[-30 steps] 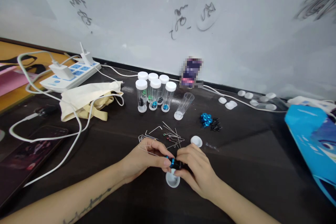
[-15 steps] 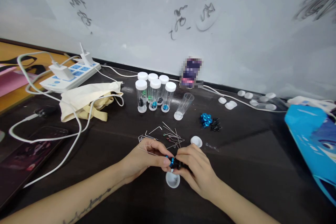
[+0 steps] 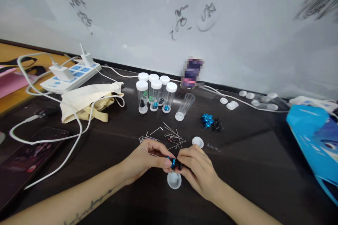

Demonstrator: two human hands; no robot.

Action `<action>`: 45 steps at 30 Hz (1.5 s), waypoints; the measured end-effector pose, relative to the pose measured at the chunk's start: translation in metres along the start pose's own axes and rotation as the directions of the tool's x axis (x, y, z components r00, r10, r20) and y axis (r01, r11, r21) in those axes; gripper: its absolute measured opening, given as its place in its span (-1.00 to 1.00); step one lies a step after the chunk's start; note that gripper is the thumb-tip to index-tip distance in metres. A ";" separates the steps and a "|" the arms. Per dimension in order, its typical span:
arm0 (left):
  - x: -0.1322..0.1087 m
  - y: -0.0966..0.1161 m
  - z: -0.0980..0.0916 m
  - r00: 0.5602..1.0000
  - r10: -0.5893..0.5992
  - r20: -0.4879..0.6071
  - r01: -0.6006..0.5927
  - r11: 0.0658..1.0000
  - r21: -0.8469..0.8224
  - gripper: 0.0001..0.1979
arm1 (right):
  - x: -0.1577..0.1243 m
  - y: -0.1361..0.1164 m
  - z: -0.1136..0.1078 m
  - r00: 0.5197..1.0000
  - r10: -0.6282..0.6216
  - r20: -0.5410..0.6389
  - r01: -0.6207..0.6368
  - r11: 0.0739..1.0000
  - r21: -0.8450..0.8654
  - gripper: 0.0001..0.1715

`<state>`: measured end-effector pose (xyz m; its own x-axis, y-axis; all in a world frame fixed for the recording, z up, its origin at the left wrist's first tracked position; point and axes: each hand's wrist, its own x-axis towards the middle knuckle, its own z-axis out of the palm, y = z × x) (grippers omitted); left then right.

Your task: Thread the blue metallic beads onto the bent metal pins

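Observation:
My left hand (image 3: pixel 146 158) and my right hand (image 3: pixel 196 170) meet near the front of the dark table (image 3: pixel 250 154). Their fingertips pinch a short stack of small blue and black beads (image 3: pixel 175 163), which seems threaded on a thin wire. A white cap (image 3: pixel 174 180) lies open side up just below the beads. A pile of bent metal pins (image 3: pixel 166 135) lies just behind my hands. Another white cap (image 3: pixel 198 142) sits beside my right hand.
Several capped clear vials (image 3: pixel 154 93) with beads stand at the centre back, beside an open tube (image 3: pixel 185 107). Loose blue and black beads (image 3: pixel 211 122) lie to the right. A cloth bag (image 3: pixel 87 100), power strip (image 3: pixel 71 74), cables and phone (image 3: pixel 26 158) are left; a blue bag (image 3: pixel 317 140) is right.
My right hand's fingers have slid slightly left along the beads, closing the gap to the left fingertips. Otherwise the scene is unchanged.

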<state>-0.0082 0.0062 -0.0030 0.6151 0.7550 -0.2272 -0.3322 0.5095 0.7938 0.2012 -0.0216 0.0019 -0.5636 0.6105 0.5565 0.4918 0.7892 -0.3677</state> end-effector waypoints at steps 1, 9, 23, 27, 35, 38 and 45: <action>0.000 0.000 0.000 1.000 -0.003 0.003 0.003 1.000 0.007 -0.83 | 0.000 0.000 0.000 1.000 0.009 0.011 -0.009 1.000 0.003 -0.82; -0.001 0.001 0.002 0.999 -0.003 0.038 0.002 1.000 0.014 -0.85 | 0.001 -0.003 -0.002 0.994 0.062 0.085 -0.065 0.997 0.029 -0.58; 0.001 0.000 0.000 1.000 0.020 0.000 -0.020 0.999 0.032 -0.84 | -0.003 0.001 0.002 1.000 0.018 0.026 -0.019 1.000 0.021 -0.86; 0.000 -0.001 0.000 1.000 0.019 0.011 -0.019 0.999 0.029 -0.84 | -0.001 0.000 0.001 0.999 0.017 0.030 -0.017 1.000 0.018 -0.78; -0.001 0.000 0.000 1.000 0.001 0.001 -0.001 1.000 -0.009 -0.84 | -0.002 -0.001 0.001 0.990 0.094 0.102 -0.098 0.994 0.037 -0.33; -0.001 0.000 -0.001 1.000 -0.003 -0.006 0.003 0.999 -0.048 -0.85 | -0.003 0.000 0.000 0.991 0.117 0.061 -0.122 0.989 0.082 -0.42; 0.002 -0.002 -0.004 1.000 0.005 0.017 -0.004 0.998 -0.058 -0.86 | -0.002 0.001 -0.001 0.997 0.049 0.063 -0.052 0.997 0.048 -0.81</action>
<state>-0.0096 0.0080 -0.0078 0.6255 0.7503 -0.2140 -0.3752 0.5298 0.7607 0.2035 -0.0227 0.0011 -0.5793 0.6516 0.4896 0.4884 0.7584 -0.4315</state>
